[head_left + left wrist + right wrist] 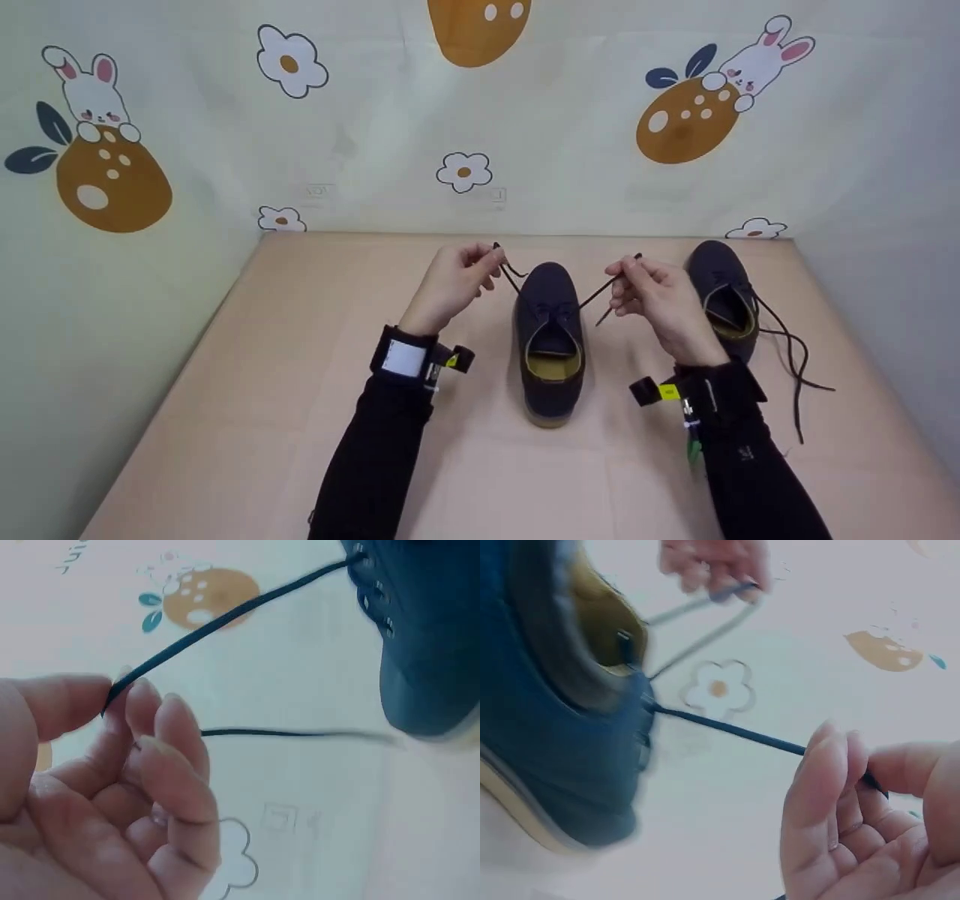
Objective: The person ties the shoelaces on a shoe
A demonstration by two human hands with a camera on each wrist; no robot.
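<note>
A dark navy shoe [551, 397] stands sole down on the table, toe pointing away from me, its yellowish insole showing. To its left, my left hand [461, 285] pinches one black shoelace [225, 619] between thumb and index finger; the lace runs taut to the eyelets, and its loose end hangs behind the fingers. On the other side, my right hand [660, 300] pinches the opposite lace end [735, 731] between thumb and fingertips, also pulled straight from the shoe. Both hands are raised above the table, level with the front half of the shoe.
A second matching shoe [716, 262] stands at the right, partly behind my right hand, its untied laces [799, 375] trailing over the table. Behind the pinkish table [262, 420] rises a pale backdrop [375, 135] printed with rabbits and flowers.
</note>
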